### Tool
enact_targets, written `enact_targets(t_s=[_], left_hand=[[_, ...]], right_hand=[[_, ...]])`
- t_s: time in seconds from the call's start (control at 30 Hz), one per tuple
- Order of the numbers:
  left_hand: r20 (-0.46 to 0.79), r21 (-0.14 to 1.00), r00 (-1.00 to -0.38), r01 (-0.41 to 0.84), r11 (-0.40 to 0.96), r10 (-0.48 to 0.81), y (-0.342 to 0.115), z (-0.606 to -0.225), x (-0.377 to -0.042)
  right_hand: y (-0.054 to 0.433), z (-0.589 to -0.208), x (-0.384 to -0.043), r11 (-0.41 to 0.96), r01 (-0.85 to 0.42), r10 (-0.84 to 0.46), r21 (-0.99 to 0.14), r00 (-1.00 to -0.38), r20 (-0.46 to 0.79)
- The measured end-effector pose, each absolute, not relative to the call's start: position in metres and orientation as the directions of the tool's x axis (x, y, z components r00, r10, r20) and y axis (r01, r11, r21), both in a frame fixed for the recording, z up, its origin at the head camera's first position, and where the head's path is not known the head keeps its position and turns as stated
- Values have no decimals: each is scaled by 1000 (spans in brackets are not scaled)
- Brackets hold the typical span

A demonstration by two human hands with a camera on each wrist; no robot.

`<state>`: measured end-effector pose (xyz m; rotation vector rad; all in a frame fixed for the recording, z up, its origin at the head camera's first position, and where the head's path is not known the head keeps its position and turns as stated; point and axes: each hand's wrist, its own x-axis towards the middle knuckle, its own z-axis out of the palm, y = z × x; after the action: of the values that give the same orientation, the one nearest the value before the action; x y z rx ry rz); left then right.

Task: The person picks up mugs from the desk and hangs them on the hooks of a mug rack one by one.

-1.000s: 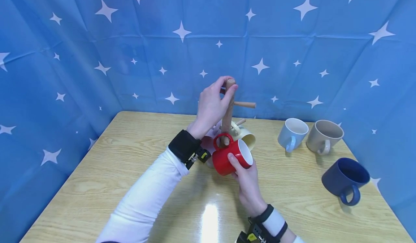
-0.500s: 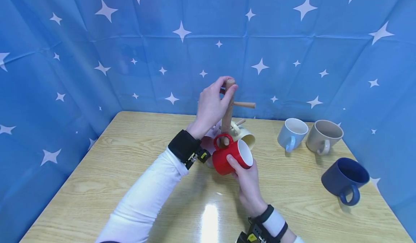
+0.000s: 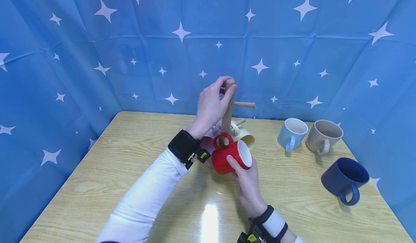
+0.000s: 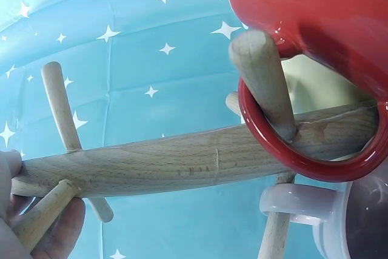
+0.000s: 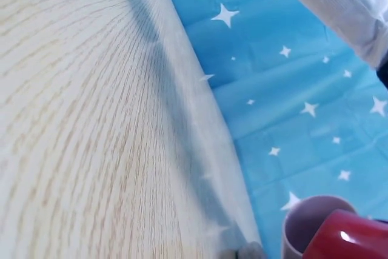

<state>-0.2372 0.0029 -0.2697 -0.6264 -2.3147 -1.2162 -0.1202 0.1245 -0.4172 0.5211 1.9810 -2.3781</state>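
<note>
My left hand (image 3: 212,102) grips the top of a wooden mug tree (image 4: 157,162), whose post stands slightly tilted in the head view. With thumb and fingers my right hand (image 3: 248,185) holds a red mug (image 3: 224,160) by its body, mouth facing right. In the left wrist view the red handle (image 4: 291,165) loops around a lower peg (image 4: 262,77), whose tip pokes through the ring. A pale lilac mug (image 4: 303,204) hangs by its handle from another low peg. Behind the post, a cream mug (image 3: 246,137) hangs on the right side.
On the table's right stand a light blue mug (image 3: 289,138), a beige mug (image 3: 321,140) and a navy mug (image 3: 341,179). One upper peg (image 3: 245,104) juts right from the post. A blue star-patterned curtain (image 3: 146,55) closes off the back and sides of the wooden table (image 3: 107,163).
The red mug has shifted very slightly to the left and up in my right hand. My left hand keeps its grip on the post; everything else looks the same.
</note>
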Motion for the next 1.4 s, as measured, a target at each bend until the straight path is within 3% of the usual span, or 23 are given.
enact_targets(t_s=[0.33, 1.4], left_hand=[[579, 638, -794, 581, 505, 182, 3, -271, -237], [578, 643, -796, 580, 500, 180, 3, -271, -235]], right_hand=[[124, -417, -121, -211, 175, 201, -962, -955, -218], [128, -418, -121, -209, 224, 167, -952, -951, -260]])
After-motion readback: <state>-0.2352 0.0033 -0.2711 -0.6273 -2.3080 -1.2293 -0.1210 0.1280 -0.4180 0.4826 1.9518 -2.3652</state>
